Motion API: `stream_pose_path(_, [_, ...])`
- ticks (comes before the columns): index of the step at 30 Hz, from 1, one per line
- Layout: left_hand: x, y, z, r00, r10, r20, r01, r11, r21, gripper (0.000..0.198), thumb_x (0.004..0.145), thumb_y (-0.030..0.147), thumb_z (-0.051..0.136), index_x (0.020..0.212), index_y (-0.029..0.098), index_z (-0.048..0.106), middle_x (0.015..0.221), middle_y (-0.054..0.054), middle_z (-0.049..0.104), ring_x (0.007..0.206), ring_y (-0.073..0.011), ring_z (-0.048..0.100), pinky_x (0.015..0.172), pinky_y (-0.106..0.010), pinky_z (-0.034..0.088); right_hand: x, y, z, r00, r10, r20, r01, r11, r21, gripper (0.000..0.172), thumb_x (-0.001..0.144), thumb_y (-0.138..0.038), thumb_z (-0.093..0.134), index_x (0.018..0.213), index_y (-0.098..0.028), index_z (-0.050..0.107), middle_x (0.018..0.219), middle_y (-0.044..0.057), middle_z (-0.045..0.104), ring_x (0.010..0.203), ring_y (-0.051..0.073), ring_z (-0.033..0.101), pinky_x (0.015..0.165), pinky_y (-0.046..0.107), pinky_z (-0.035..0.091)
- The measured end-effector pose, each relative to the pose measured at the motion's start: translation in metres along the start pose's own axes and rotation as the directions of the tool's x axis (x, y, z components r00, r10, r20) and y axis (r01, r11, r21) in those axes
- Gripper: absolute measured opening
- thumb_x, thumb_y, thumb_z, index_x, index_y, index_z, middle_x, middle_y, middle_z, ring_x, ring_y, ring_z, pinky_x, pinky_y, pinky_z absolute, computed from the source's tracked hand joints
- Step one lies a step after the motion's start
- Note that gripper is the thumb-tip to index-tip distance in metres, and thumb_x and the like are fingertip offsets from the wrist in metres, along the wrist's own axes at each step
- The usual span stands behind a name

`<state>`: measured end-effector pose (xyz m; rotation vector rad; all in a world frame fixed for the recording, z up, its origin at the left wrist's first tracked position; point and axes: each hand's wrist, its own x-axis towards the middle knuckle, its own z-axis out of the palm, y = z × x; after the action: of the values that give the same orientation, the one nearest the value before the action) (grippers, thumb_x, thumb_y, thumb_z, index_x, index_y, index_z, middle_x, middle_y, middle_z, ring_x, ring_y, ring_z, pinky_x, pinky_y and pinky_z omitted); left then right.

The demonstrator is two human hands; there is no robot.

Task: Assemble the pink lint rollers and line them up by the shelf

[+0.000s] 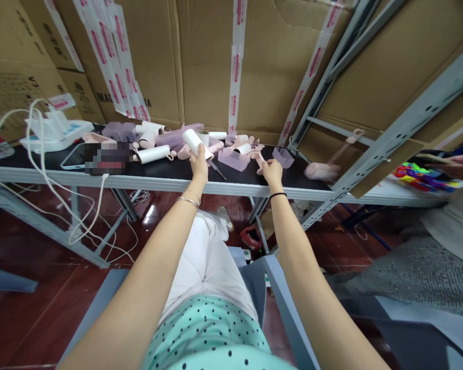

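My left hand (199,165) is closed around a white paper roll (195,142), holding it tilted above the black tabletop (158,169). My right hand (272,171) grips a pink handle piece (257,159) lying on the table, just right of a translucent lilac cover (233,159). Between my hands a thin dark tool (216,169) lies on the table. Behind them sits a heap of white rolls (153,154), pink handles and lilac covers (175,136).
A phone (75,157) and a white power strip with cables (54,131) lie at the left. Cardboard boxes (200,61) stand behind. A grey metal rack frame (389,139) slants at the right, a pink roller (322,170) beside it. Another person's arm (457,169) reaches colourful items at the far right.
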<state>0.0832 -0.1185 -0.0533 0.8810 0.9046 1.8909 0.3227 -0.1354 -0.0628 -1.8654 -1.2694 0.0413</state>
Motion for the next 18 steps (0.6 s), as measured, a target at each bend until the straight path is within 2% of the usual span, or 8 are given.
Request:
stream_pose_path(2, [0.0,0.004,0.001,0.999,-0.035,-0.013,0.034,0.997,-0.073,0.036,0.089,0.053,0.051,0.098,0.019,0.054,0.072,0.0,0.059,0.051,-0.0093,0.057,0.042,-0.018,0.032,-0.009,-0.011,-0.002,0.986,-0.078,-0.148,0.072,0.996,-0.044,0.041,0.09,-0.03,0.044,0.123,-0.009,0.058,0.128,0.023,0.055,0.12,0.035,0.048,0.099,0.051,0.038])
stream_pose_path(4, [-0.001,0.008,0.001,0.998,-0.059,-0.039,0.052,0.987,-0.152,0.041,0.089,0.058,0.048,0.097,0.018,0.054,0.069,0.001,0.058,0.047,-0.0079,0.054,0.04,-0.018,0.029,-0.023,-0.03,0.0,0.932,-0.301,-0.201,0.284,0.953,-0.107,0.037,0.093,-0.028,0.041,0.121,-0.013,0.059,0.126,0.019,0.056,0.118,0.034,0.047,0.099,0.05,0.037])
stream_pose_path(6, [-0.001,0.011,0.0,0.992,-0.087,-0.093,0.064,0.972,-0.228,0.045,0.089,0.061,0.045,0.095,0.017,0.054,0.066,0.001,0.057,0.045,-0.0068,0.052,0.04,-0.018,0.029,-0.039,-0.058,0.009,0.824,-0.565,-0.036,0.558,0.821,-0.12,0.033,0.095,-0.025,0.038,0.112,-0.015,0.065,0.116,0.015,0.062,0.112,0.029,0.049,0.098,0.046,0.037])
stream_pose_path(8, [0.001,0.011,-0.001,0.986,-0.092,-0.142,0.05,0.96,-0.276,0.048,0.091,0.062,0.041,0.093,0.015,0.055,0.064,0.001,0.056,0.044,-0.0062,0.05,0.041,-0.018,0.03,-0.053,-0.087,0.025,0.676,-0.718,0.164,0.734,0.675,-0.073,0.032,0.096,-0.025,0.039,0.108,-0.018,0.067,0.111,0.013,0.065,0.111,0.028,0.05,0.097,0.044,0.037])
stream_pose_path(9, [0.001,0.011,-0.002,0.984,-0.086,-0.158,0.038,0.957,-0.288,0.05,0.091,0.062,0.039,0.093,0.015,0.055,0.063,0.001,0.055,0.044,-0.0061,0.05,0.042,-0.018,0.03,-0.059,-0.101,0.033,0.638,-0.737,0.224,0.765,0.64,-0.073,0.032,0.096,-0.028,0.041,0.11,-0.02,0.068,0.114,0.012,0.065,0.113,0.03,0.048,0.097,0.045,0.037])
stream_pose_path(11, [0.002,0.009,-0.004,0.98,-0.067,-0.185,0.01,0.956,-0.293,0.051,0.091,0.062,0.038,0.098,0.014,0.055,0.063,0.002,0.055,0.044,-0.0065,0.05,0.043,-0.019,0.032,-0.067,-0.123,0.049,0.596,-0.726,0.342,0.79,0.606,-0.09,0.033,0.095,-0.031,0.045,0.116,-0.019,0.067,0.12,0.014,0.064,0.118,0.034,0.046,0.096,0.049,0.037])
stream_pose_path(14, [0.004,0.007,-0.005,0.975,-0.056,-0.216,-0.008,0.959,-0.284,0.052,0.089,0.063,0.043,0.105,0.015,0.053,0.064,0.003,0.054,0.045,-0.0066,0.05,0.045,-0.019,0.033,-0.072,-0.139,0.063,0.593,-0.665,0.454,0.781,0.613,-0.123,0.035,0.095,-0.031,0.044,0.118,-0.016,0.066,0.124,0.017,0.064,0.118,0.036,0.047,0.094,0.049,0.038])
stream_pose_path(18, [0.003,0.007,-0.003,0.974,-0.089,-0.207,0.025,0.956,-0.292,0.046,0.092,0.059,0.041,0.097,0.015,0.054,0.066,0.002,0.054,0.046,-0.0067,0.05,0.045,-0.019,0.035,-0.071,-0.142,0.062,0.571,-0.649,0.503,0.791,0.599,-0.126,0.036,0.096,-0.028,0.041,0.12,-0.013,0.063,0.116,0.02,0.067,0.113,0.036,0.054,0.091,0.046,0.042])
